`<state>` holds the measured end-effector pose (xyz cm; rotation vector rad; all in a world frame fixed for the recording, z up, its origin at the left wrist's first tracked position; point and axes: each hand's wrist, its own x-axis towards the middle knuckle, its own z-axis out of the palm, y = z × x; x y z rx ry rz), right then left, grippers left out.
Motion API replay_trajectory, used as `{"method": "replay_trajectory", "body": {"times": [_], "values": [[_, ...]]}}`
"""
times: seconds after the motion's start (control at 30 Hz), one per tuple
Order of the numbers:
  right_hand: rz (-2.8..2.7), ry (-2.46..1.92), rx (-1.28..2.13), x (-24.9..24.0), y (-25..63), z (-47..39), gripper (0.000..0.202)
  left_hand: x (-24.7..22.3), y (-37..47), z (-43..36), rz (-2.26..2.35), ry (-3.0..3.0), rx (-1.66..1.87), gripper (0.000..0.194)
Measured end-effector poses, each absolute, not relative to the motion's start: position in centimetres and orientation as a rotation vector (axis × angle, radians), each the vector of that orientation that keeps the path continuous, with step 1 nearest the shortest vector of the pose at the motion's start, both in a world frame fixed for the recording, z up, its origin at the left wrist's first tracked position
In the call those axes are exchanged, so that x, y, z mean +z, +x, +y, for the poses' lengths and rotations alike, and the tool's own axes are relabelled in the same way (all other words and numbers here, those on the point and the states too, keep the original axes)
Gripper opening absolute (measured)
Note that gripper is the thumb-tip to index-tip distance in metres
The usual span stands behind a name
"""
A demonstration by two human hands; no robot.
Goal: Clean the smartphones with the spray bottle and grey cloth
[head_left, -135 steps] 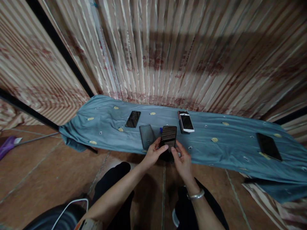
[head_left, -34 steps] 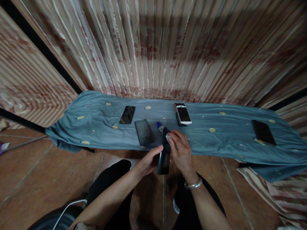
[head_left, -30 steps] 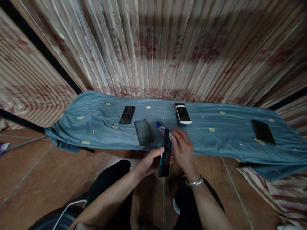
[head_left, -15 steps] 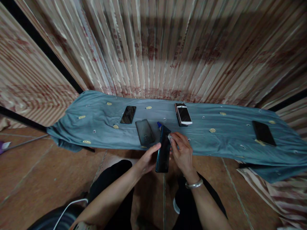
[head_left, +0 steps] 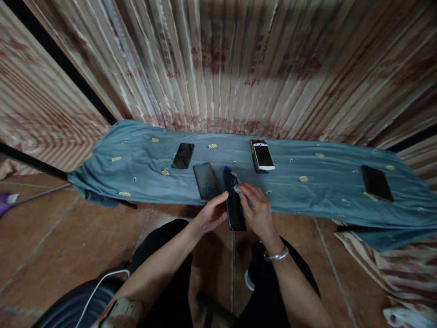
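Note:
My left hand (head_left: 210, 215) is closed around the left edge of a dark smartphone (head_left: 235, 213) with a blue-green rim, held tilted at the front edge of the bench. Pinched in the fingers of my right hand (head_left: 258, 210) is a small whitish wipe (head_left: 236, 188), pressed against the upper part of that phone. Just behind the phone's top end lies a small blue object (head_left: 227, 169), partly covered. A grey translucent phone case (head_left: 205, 179) rests left of the phone, its lower end near my left thumb.
A blue-green patterned cloth (head_left: 321, 182) covers the narrow bench. On it lie a black phone (head_left: 183, 156) at the left, a white phone (head_left: 263, 157) stacked on another, and a dark phone (head_left: 377, 183) far right. A striped curtain (head_left: 218, 64) hangs behind, between black poles (head_left: 64, 64).
The phone has turned, its top end now leaning left and its bottom end right. My right hand has slid the wipe slightly left across it. The bench sits a little higher in view.

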<state>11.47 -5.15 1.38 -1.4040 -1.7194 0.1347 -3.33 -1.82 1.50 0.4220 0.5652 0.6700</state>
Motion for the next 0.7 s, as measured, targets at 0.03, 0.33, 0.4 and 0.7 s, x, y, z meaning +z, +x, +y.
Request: {"method": "replay_trajectory", "body": {"times": [0.03,0.33,0.4,0.7], "values": [[-1.716,-1.391,0.148,1.5,11.4,-5.2,0.028,1.4,-3.3,-1.8,0.57,0.427,0.675,0.022],[-1.56,-1.271,0.506,2.4,10.5,-5.8,0.023,0.1,-3.0,-1.5,0.638,0.483,0.721,0.035],[-1.552,-1.242,0.57,2.5,10.5,-6.0,0.022,-0.2,-3.1,-1.3,0.66,0.478,0.729,0.037],[-1.629,-1.153,0.644,3.6,10.3,-7.9,0.023,-0.2,-3.4,-0.4,0.698,0.459,0.716,0.048]]}}
